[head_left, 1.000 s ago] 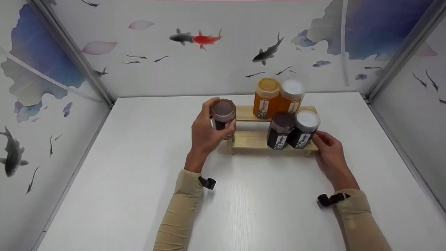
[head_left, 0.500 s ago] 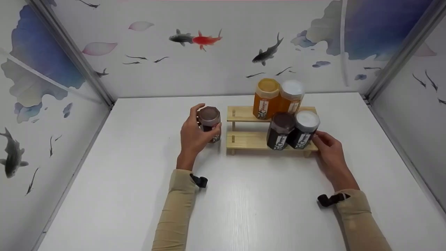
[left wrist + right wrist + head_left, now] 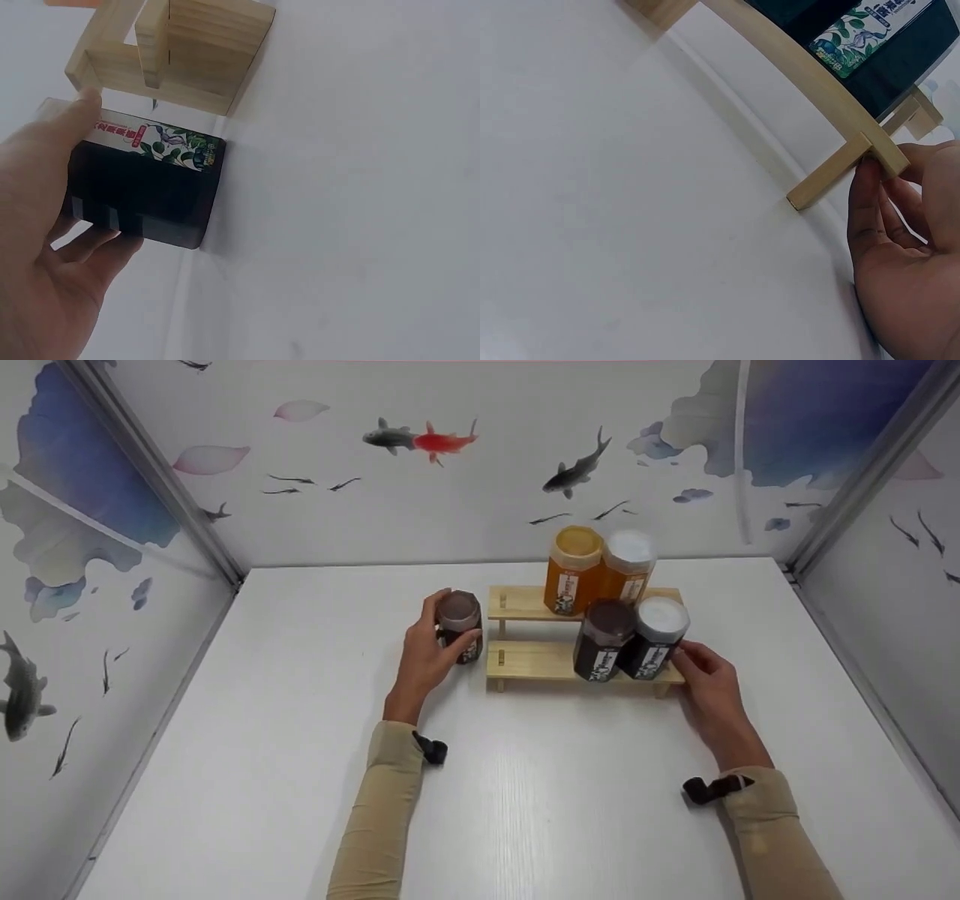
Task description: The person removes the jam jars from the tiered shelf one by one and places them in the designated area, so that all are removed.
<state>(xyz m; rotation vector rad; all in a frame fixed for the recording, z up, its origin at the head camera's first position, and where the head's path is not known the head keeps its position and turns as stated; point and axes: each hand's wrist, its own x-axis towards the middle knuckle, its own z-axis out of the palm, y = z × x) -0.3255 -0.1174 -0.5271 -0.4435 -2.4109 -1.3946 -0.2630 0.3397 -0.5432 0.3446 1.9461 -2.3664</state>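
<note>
My left hand [image 3: 439,641] grips a dark jar with a brown lid [image 3: 459,619], which stands on the white table just left of a two-step wooden rack [image 3: 536,660]. In the left wrist view the jar [image 3: 146,191] shows its leafy label, with my fingers [image 3: 52,247] round it and the rack's end [image 3: 187,52] close behind. My right hand [image 3: 697,667] holds the rack's right end; the right wrist view shows my thumb [image 3: 864,199] against the rack's front corner [image 3: 881,154]. Two dark jars [image 3: 604,637] [image 3: 658,634] stand on the lower step.
Two amber jars [image 3: 574,566] [image 3: 628,562] stand on the rack's upper step. Fish-patterned walls [image 3: 450,472] close in the white table [image 3: 540,795] at the back and on both sides.
My left hand has brought the brown-lidded jar from over the rack's left end leftward and down to the table beside it. The right hand has stayed on the rack.
</note>
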